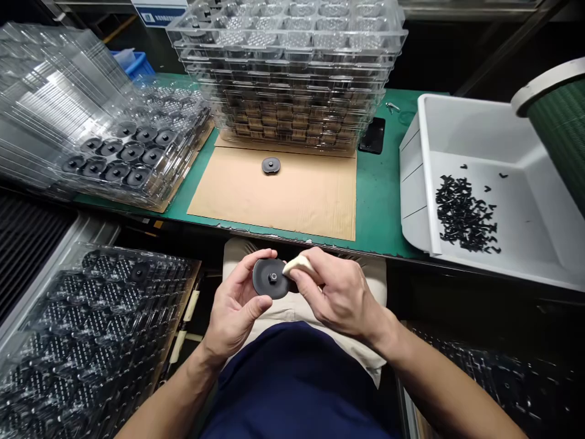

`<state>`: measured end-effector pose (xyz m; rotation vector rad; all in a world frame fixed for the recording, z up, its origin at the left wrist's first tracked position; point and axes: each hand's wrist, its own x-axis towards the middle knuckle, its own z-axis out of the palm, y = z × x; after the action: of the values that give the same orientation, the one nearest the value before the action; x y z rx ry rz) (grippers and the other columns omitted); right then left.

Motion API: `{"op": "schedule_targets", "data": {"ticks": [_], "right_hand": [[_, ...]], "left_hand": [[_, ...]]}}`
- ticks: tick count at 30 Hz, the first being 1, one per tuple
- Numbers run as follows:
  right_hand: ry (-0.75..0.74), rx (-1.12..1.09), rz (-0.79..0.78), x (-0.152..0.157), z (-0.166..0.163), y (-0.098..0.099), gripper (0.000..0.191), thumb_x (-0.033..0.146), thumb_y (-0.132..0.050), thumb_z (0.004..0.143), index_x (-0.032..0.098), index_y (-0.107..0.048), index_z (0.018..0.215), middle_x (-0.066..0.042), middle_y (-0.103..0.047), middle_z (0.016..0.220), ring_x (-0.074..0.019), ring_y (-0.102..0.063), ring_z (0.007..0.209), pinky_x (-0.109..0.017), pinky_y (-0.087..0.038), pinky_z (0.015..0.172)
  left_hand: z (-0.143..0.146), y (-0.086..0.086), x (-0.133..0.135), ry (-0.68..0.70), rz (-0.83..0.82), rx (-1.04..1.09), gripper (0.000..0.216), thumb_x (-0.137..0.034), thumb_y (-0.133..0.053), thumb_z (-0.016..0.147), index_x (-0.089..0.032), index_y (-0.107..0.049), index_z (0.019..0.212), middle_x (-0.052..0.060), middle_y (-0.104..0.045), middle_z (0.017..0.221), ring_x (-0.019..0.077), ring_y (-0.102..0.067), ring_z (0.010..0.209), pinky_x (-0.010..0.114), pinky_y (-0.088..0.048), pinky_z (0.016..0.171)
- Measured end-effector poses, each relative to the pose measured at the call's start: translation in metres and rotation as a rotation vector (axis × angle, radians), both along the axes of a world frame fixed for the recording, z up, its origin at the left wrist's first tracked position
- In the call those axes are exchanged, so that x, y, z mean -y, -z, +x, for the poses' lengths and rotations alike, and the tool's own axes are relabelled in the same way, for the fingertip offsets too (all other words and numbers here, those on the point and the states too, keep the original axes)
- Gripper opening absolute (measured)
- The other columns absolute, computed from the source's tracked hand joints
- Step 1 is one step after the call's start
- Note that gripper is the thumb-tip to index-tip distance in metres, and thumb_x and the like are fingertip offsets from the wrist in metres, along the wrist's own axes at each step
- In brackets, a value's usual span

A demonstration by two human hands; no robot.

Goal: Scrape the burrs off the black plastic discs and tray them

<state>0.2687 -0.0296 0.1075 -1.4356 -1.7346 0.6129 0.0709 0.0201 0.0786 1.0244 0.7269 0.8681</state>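
Note:
My left hand (235,302) is closed around a round black plastic disc (269,279) with a small hub in its middle, held above my lap. My right hand (336,289) is pinched at the disc's right edge, its index finger capped in a pale finger cot (297,264). What sits between those fingertips is too small to make out. A second black disc (271,165) lies alone on the brown cardboard sheet (283,195) on the green table.
A white bin (498,201) at right holds several small black clips (464,213). A tall stack of clear trays (292,79) stands at the back. Clear trays with black discs (128,152) sit at left, another tray (91,329) at lower left. A black phone (373,135) lies by the stack.

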Motion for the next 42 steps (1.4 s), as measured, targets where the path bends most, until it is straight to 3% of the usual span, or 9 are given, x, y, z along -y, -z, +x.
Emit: {"op": "schedule_targets", "data": {"ticks": [4,7,15,17,23,27,33,38,42], "right_hand": [[-0.125,-0.014,-0.043,0.000,0.002,-0.002,0.012,0.026,-0.052,0.104,0.021,-0.057,0.094,0.002,-0.058,0.079,-0.0102,-0.049,0.063,-0.024,-0.035,0.061],[-0.038,0.049,-0.040,0.001,0.001,-0.003,0.015,0.029,-0.051,0.105,0.021,-0.059,0.096,0.002,-0.058,0.077,-0.0105,-0.050,0.063,-0.025,-0.034,0.061],[-0.042,0.190,-0.008,0.002,-0.003,0.003,0.018,0.029,-0.049,0.106,0.021,-0.054,0.090,0.001,-0.060,0.078,-0.0108,-0.050,0.064,-0.027,-0.033,0.061],[-0.110,0.208,-0.012,0.001,-0.004,0.005,0.019,0.029,-0.047,0.107,0.021,-0.054,0.091,0.001,-0.060,0.078,-0.0109,-0.050,0.064,-0.027,-0.033,0.060],[-0.024,0.352,0.012,0.001,-0.005,0.007,0.023,0.033,-0.044,0.108,0.021,-0.051,0.090,0.001,-0.059,0.075,-0.0118,-0.047,0.058,-0.029,-0.026,0.055],[-0.117,0.356,-0.036,0.006,-0.010,0.007,0.023,0.032,-0.042,0.109,0.021,-0.051,0.092,0.002,-0.058,0.074,-0.0117,-0.047,0.057,-0.029,-0.027,0.055],[-0.043,0.410,-0.014,0.007,-0.012,0.011,0.020,0.032,-0.044,0.109,0.021,-0.052,0.095,0.002,-0.059,0.073,-0.0119,-0.048,0.057,-0.029,-0.025,0.053],[-0.053,0.470,0.083,0.002,-0.010,0.009,0.023,0.032,-0.041,0.110,0.021,-0.053,0.092,0.000,-0.059,0.075,-0.0129,-0.048,0.060,-0.031,-0.026,0.055],[-0.047,0.432,0.068,0.004,-0.016,0.013,0.021,0.030,-0.043,0.109,0.021,-0.052,0.092,0.001,-0.058,0.074,-0.0124,-0.048,0.060,-0.030,-0.026,0.055]], "left_hand": [[-0.002,-0.001,0.002,-0.020,-0.084,0.063,0.057,-0.034,-0.082,0.085,-0.024,-0.067,0.139,0.011,-0.071,0.133,0.0254,-0.068,0.121,0.030,-0.052,0.107],[-0.003,-0.002,0.002,-0.034,-0.158,0.117,0.054,-0.037,-0.080,0.087,-0.024,-0.068,0.138,0.011,-0.076,0.124,0.0242,-0.070,0.118,0.030,-0.053,0.106],[0.001,0.002,0.007,-0.123,-0.371,0.145,0.041,-0.040,-0.076,0.089,-0.021,-0.076,0.126,0.010,-0.080,0.113,0.0219,-0.076,0.099,0.031,-0.061,0.092],[0.002,0.002,0.008,-0.148,-0.408,0.151,0.038,-0.040,-0.075,0.089,-0.020,-0.078,0.122,0.009,-0.080,0.110,0.0214,-0.076,0.096,0.030,-0.062,0.088],[-0.001,0.003,0.009,-0.094,-0.471,0.162,0.040,-0.041,-0.074,0.090,-0.017,-0.078,0.121,0.009,-0.081,0.096,0.0212,-0.076,0.077,0.031,-0.064,0.071],[-0.002,0.005,0.008,-0.151,-0.495,0.167,0.037,-0.039,-0.076,0.088,-0.018,-0.079,0.118,0.010,-0.081,0.103,0.0220,-0.076,0.086,0.030,-0.064,0.074],[-0.004,0.010,0.008,-0.143,-0.482,0.180,0.036,-0.037,-0.074,0.090,-0.017,-0.079,0.119,0.010,-0.080,0.102,0.0215,-0.076,0.084,0.031,-0.064,0.075],[-0.007,0.014,0.007,0.056,-0.477,0.158,0.041,-0.039,-0.075,0.089,-0.014,-0.078,0.121,0.015,-0.080,0.107,0.0251,-0.075,0.087,0.033,-0.063,0.073],[-0.007,0.014,0.004,-0.129,-0.428,0.200,0.037,-0.038,-0.075,0.090,-0.018,-0.079,0.120,0.011,-0.080,0.110,0.0234,-0.075,0.098,0.032,-0.062,0.088]]}}
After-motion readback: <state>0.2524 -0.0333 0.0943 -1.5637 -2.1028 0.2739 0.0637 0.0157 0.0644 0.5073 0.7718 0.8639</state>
